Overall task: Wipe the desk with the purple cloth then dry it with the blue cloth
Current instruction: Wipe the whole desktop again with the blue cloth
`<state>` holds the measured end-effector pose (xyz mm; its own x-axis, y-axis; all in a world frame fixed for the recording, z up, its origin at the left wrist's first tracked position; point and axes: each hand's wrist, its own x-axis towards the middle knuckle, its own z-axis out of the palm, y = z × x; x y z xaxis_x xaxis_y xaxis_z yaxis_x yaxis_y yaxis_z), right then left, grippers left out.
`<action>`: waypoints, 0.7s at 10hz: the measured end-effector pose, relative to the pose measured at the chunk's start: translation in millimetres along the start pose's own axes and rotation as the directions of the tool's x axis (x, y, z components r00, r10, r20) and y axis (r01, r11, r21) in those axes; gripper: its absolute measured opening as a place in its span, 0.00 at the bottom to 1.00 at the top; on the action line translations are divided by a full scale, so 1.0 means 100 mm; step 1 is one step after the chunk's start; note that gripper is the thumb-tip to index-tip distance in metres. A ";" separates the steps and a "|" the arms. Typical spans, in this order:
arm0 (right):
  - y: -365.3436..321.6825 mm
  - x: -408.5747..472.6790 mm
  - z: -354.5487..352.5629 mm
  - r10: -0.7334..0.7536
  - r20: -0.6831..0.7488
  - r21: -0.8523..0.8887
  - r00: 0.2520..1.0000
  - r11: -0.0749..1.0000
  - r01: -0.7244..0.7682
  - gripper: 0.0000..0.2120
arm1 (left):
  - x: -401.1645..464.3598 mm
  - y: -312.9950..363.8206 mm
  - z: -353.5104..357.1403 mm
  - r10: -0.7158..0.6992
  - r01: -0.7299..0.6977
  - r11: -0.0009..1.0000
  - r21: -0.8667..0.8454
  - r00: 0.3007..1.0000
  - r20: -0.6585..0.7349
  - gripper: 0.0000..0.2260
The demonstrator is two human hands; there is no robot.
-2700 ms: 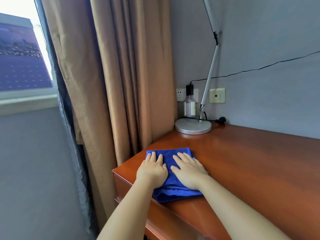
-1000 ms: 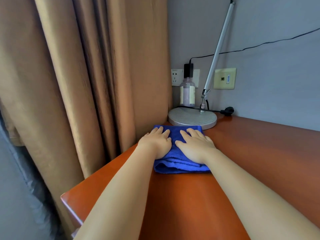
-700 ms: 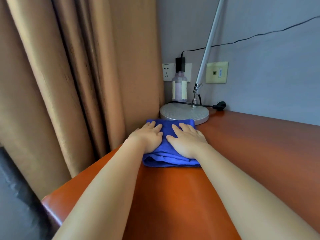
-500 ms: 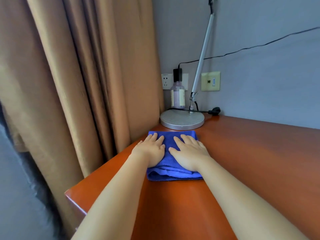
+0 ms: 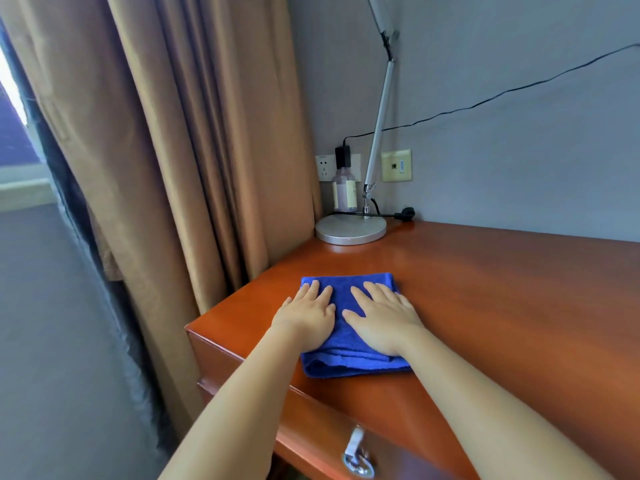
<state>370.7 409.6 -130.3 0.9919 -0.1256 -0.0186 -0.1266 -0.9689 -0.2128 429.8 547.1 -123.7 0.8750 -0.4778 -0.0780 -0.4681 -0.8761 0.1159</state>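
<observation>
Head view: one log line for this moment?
phase: drying | blue cloth: folded, flat on desk | left hand, right hand: pressing cloth

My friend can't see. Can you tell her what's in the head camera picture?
Two hands, left hand and right hand, press flat on a folded blue cloth near the corner of a reddish wooden desk. Behind stand a lamp base and a small bottle, with tan curtains on the left.

Grey wall (image 5: 519, 161); tan curtain (image 5: 180, 133); window (image 5: 10, 98) left.
</observation>
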 end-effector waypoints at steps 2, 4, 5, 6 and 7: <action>-0.02 -0.36 0.02 -0.006 -0.007 -0.001 1.000 1.000 0.006 0.30 | -0.36 0.11 0.06 0.010 -0.010 1.000 -0.011 1.000 -0.010 0.23; -0.02 -0.48 0.03 -0.006 -0.011 0.014 1.000 1.000 0.006 0.30 | -0.44 0.12 0.09 0.004 -0.004 1.000 -0.016 1.000 -0.007 0.23; -0.02 -0.39 0.03 -0.005 -0.015 0.019 1.000 1.000 0.006 0.29 | -0.36 0.11 0.09 -0.001 0.001 1.000 -0.013 1.000 -0.007 0.23; 0.00 -0.25 0.03 -0.013 -0.021 0.016 1.000 1.000 0.013 0.29 | -0.24 0.08 0.07 -0.010 0.010 1.000 -0.014 1.000 -0.009 0.23; 0.02 -0.05 0.02 -0.022 -0.025 0.018 0.999 1.000 0.023 0.29 | -0.07 0.03 0.06 -0.020 0.019 0.999 -0.026 1.000 -0.018 0.23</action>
<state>365.3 408.4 -132.8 0.9939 -0.1094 0.0106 -0.1040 -0.9673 -0.2312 421.3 547.4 -128.8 0.8861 -0.4593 -0.0628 -0.4478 -0.8831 0.1403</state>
